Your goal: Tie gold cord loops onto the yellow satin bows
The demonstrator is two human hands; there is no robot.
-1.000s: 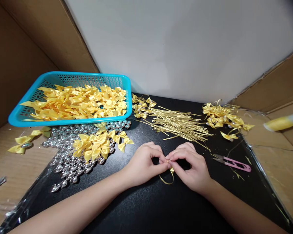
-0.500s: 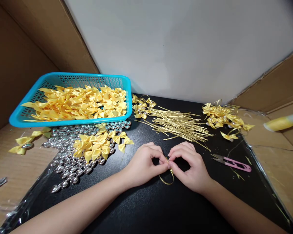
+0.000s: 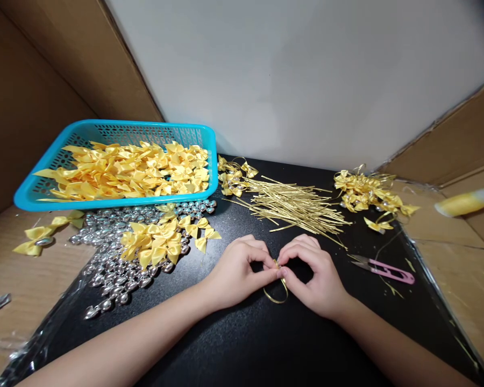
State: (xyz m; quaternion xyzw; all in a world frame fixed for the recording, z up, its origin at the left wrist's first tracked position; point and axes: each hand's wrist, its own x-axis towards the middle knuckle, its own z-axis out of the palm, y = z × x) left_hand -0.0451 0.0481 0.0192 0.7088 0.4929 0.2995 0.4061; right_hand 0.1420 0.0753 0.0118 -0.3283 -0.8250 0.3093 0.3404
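My left hand [image 3: 244, 274] and my right hand [image 3: 312, 271] meet at the middle of the black table, thumbs and forefingers pinched together. Between their fingertips is a thin gold cord [image 3: 277, 301], whose loop hangs below the fingers. The spot where the cord is pinched is mostly hidden. Beyond the hands lies a pile of straight gold cord pieces [image 3: 298, 207]. Left of my left hand, yellow ribbon bows [image 3: 155, 247] rest on a heap of shiny silver heart-shaped beads [image 3: 121, 277].
A blue basket [image 3: 215, 161] of yellow bows stands at the back left. Pink thread snips [image 3: 391, 271] lie to the right. Bows with cord loops form one cluster [image 3: 363, 193] at the back right and a smaller group [image 3: 232, 177] beside the basket. Cardboard walls flank the table.
Almost nothing differs. Both hands keep the same pinch on the gold cord, and the hanging loop has shifted very slightly.
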